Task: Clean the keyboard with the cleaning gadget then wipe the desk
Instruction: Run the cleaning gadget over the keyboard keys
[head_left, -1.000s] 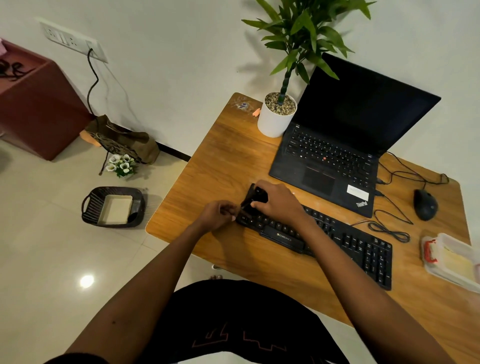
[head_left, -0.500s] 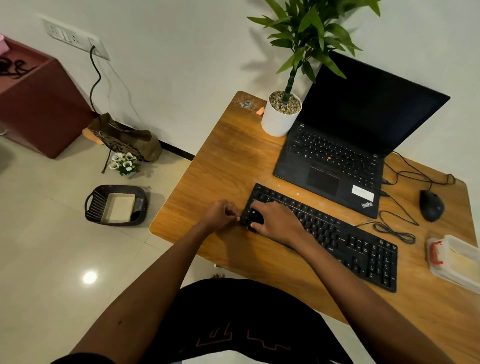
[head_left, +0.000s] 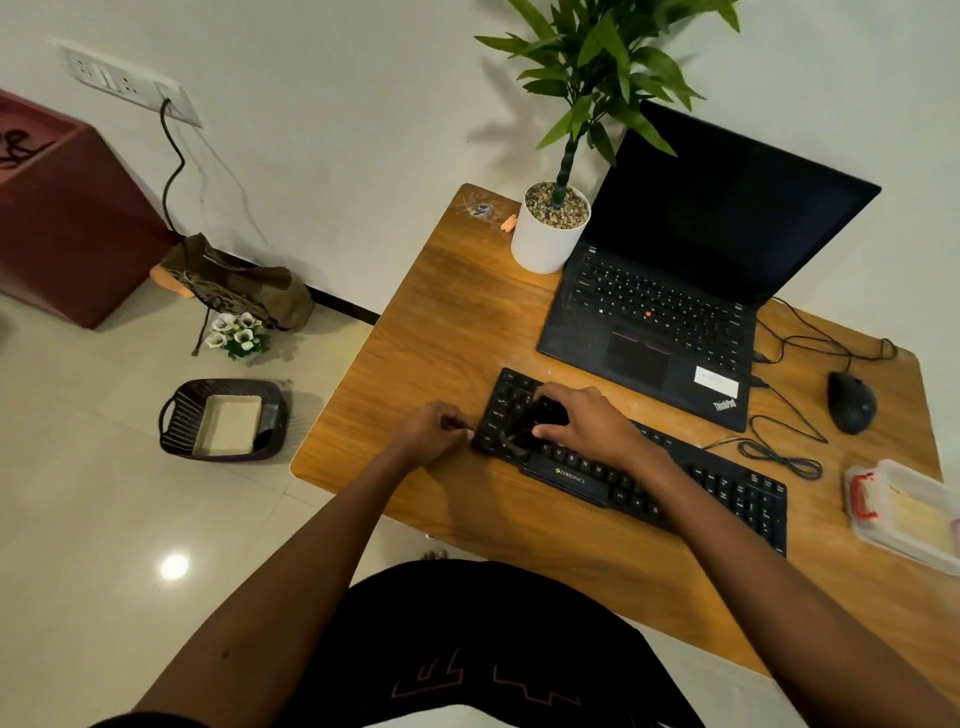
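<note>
A black keyboard (head_left: 717, 483) lies slanted across the wooden desk (head_left: 431, 332). My right hand (head_left: 587, 423) is over the keyboard's left end, closed on a small black cleaning gadget (head_left: 537, 415) whose dark brush end touches the keys. My left hand (head_left: 434, 431) pinches the keyboard's left edge with its fingers curled. Most of the gadget is hidden under my fingers.
An open black laptop (head_left: 675, 291) and a white potted plant (head_left: 548, 234) stand at the back of the desk. A black mouse (head_left: 851, 402) with its coiled cable and a clear plastic box (head_left: 904, 514) sit at the right. A dark basket (head_left: 223, 421) rests on the floor at the left.
My right hand slid the gadget down the left keys and back up a little. My left hand stayed at the keyboard's left edge.
</note>
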